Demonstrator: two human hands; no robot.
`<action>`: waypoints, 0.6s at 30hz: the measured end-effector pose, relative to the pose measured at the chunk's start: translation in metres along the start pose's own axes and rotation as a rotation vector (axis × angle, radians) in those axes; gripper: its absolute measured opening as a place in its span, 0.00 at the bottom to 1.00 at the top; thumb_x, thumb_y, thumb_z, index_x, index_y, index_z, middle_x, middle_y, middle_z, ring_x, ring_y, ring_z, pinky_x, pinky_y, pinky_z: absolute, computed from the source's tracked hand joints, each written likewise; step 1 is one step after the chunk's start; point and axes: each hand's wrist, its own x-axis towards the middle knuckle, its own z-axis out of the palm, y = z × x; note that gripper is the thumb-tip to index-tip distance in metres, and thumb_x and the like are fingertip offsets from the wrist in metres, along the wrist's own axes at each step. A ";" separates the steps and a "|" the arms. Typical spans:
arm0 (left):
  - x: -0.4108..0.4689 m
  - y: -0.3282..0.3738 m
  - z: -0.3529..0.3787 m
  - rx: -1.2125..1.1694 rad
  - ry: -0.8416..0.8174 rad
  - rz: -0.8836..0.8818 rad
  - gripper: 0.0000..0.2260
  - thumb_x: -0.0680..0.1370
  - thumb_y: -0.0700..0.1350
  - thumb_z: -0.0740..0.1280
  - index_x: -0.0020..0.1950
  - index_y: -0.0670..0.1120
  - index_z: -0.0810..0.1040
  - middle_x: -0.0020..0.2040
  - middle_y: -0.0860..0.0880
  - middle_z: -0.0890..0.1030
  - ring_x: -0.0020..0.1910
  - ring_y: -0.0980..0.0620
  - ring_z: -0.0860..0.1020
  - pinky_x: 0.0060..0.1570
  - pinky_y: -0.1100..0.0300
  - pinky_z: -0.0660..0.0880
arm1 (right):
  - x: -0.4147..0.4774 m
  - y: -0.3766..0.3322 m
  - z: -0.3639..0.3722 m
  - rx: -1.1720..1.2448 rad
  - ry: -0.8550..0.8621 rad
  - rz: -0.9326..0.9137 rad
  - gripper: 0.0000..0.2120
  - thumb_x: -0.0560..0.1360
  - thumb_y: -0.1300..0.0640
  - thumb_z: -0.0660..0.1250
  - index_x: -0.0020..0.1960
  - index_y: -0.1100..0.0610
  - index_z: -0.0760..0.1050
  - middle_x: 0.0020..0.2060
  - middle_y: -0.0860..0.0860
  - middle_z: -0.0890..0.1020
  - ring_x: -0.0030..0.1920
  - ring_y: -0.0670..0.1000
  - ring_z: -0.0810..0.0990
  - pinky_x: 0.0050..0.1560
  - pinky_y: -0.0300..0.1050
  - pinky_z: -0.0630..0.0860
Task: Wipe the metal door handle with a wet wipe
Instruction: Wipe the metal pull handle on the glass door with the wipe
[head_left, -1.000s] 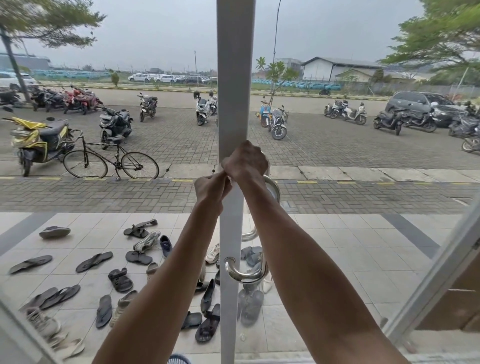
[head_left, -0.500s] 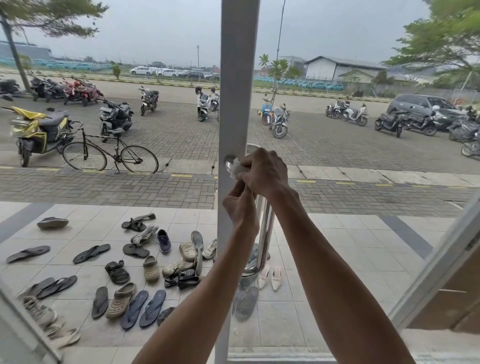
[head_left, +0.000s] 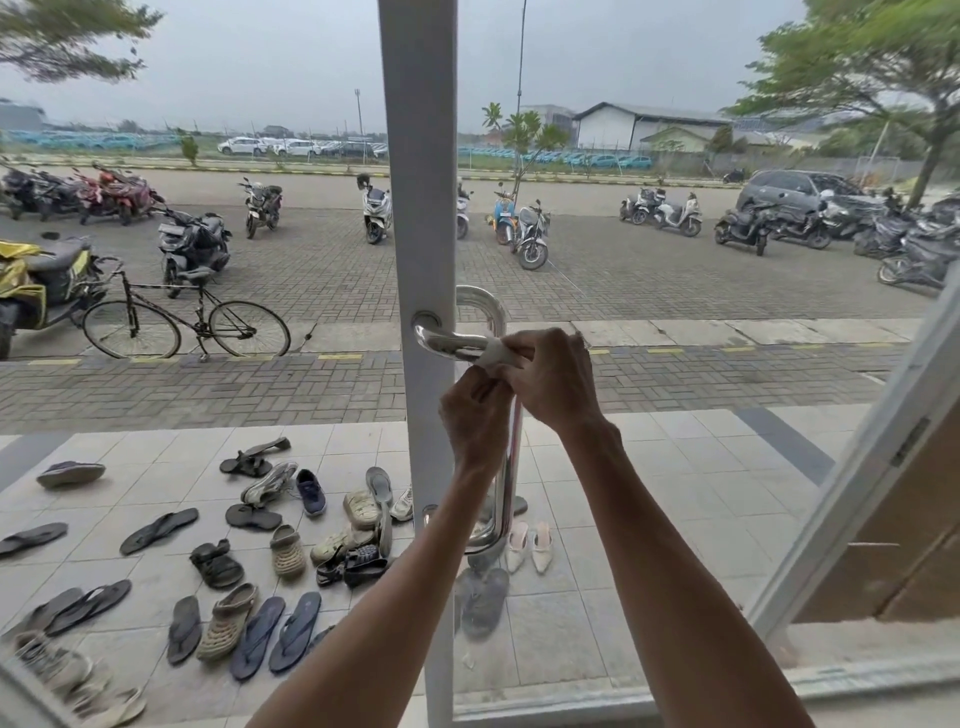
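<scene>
The polished metal door handle (head_left: 451, 344) is a tall D-shaped bar on the white door frame (head_left: 420, 208). Its long axis runs straight up and down, and its top arm reaches out from the frame toward the right. The right hand (head_left: 550, 382) closes around the upper bend, pressing a small white wet wipe (head_left: 497, 354) against the metal. The left hand (head_left: 475, 423) pinches in just below, fingers curled at the wipe's lower edge. Both hands and forearms hide most of the vertical bar; only its curved foot peeks out beside the left wrist. Outside, scattered sandals (head_left: 249, 566) lie on the tiles.
</scene>
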 end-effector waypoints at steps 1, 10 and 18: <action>-0.001 0.000 -0.001 0.044 -0.014 0.036 0.01 0.73 0.37 0.74 0.43 0.40 0.84 0.36 0.47 0.85 0.37 0.63 0.77 0.39 0.61 0.75 | -0.002 0.003 0.002 0.019 0.010 0.007 0.17 0.68 0.46 0.77 0.55 0.50 0.85 0.47 0.49 0.88 0.50 0.51 0.86 0.51 0.49 0.82; -0.004 -0.017 -0.014 0.244 -0.162 0.148 0.04 0.73 0.40 0.75 0.47 0.45 0.84 0.42 0.50 0.87 0.43 0.52 0.86 0.46 0.47 0.84 | -0.038 0.028 0.024 0.379 0.103 0.154 0.10 0.71 0.52 0.77 0.50 0.54 0.86 0.41 0.45 0.88 0.43 0.40 0.86 0.47 0.50 0.84; -0.023 -0.041 -0.029 0.326 -0.203 0.094 0.05 0.77 0.45 0.74 0.52 0.47 0.85 0.42 0.54 0.87 0.43 0.60 0.84 0.45 0.52 0.83 | -0.070 0.043 0.050 0.489 0.121 0.240 0.08 0.73 0.56 0.77 0.50 0.57 0.86 0.41 0.45 0.88 0.45 0.39 0.86 0.50 0.40 0.83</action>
